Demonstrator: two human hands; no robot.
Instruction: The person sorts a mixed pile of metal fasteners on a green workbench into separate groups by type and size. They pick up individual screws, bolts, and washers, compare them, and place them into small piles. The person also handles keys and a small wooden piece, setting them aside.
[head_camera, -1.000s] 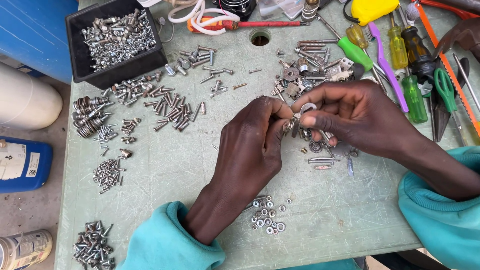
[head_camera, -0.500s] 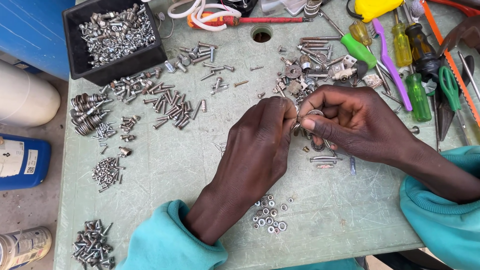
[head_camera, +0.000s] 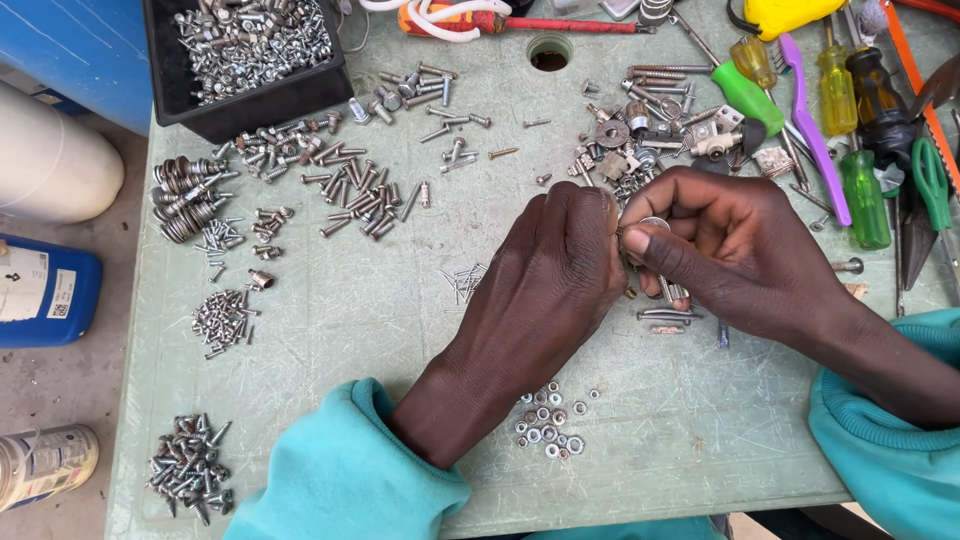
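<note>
My left hand (head_camera: 545, 285) and my right hand (head_camera: 725, 245) meet over the middle of a pale green table (head_camera: 350, 330). Between the fingertips of both hands sits a small metal washer and bolt (head_camera: 652, 224), mostly hidden by the fingers. A few loose screws (head_camera: 668, 315) lie under the right hand. A small heap of nuts and washers (head_camera: 548, 425) lies near my left wrist. Both sleeves are teal.
A black bin of screws (head_camera: 245, 45) stands at the back left. Sorted piles of bolts (head_camera: 360, 190), springs (head_camera: 185, 195) and small screws (head_camera: 220, 320) cover the left half. Screwdrivers (head_camera: 860, 180), scissors and a purple tool (head_camera: 812, 130) lie at the right. Blue and white containers (head_camera: 45, 290) stand left of the table.
Both hands stay together on the small part, the fingers shifting slightly around it. The view has drifted a little; the piles have not moved.
</note>
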